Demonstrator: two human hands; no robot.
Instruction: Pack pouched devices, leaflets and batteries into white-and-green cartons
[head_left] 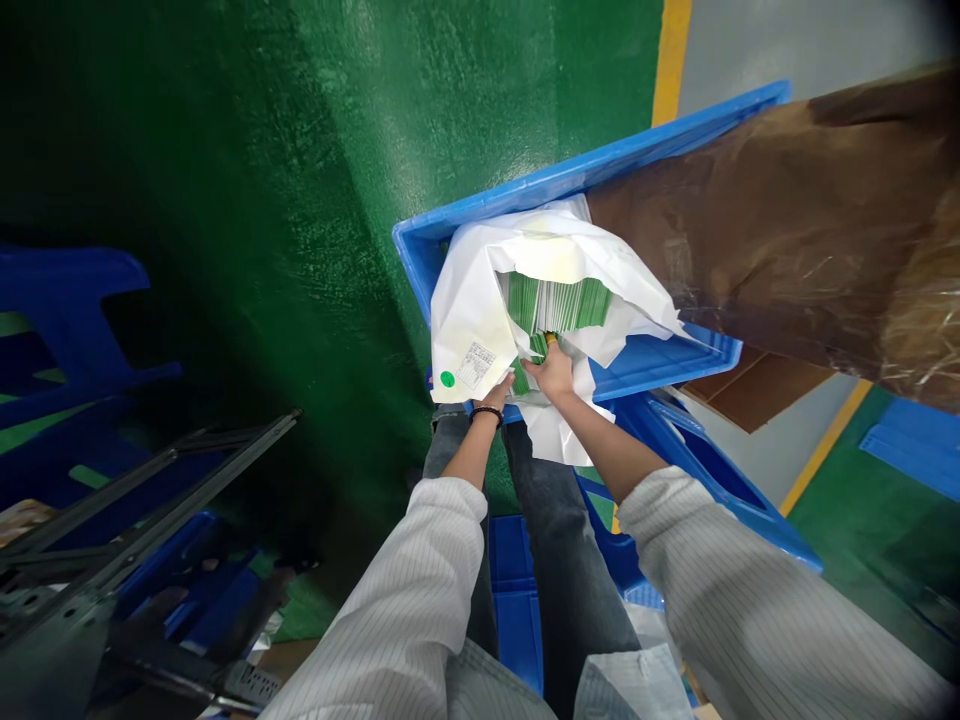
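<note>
Two white pinstriped sleeves (pixel 412 580) are framing the person's dark grey jeans (pixel 555 540). Ahead of them, the left hand (pixel 496 392), wearing a dark beaded bracelet (pixel 486 414), is resting at the near edge of a torn white paper wrapper (pixel 480 300); its fingers are partly hidden, so whether its grip is closed on the paper cannot be told. The right hand (pixel 553 372) is reaching into the opening, its grip half curled, thumb and fingers standing apart beside a small green bunch (pixel 538 346); whether it is gripping that cannot be told. Just beyond, a row of thin green-and-white pieces (pixel 559 303) is standing packed inside the wrapper, which is lying in a blue plastic crate (pixel 634 380). A crinkled brown covering (pixel 750 220) is spreading over the crate's right part. Farther off, glossy green floor (pixel 360 120) is meeting a yellow stripe (pixel 670 60).
</note>
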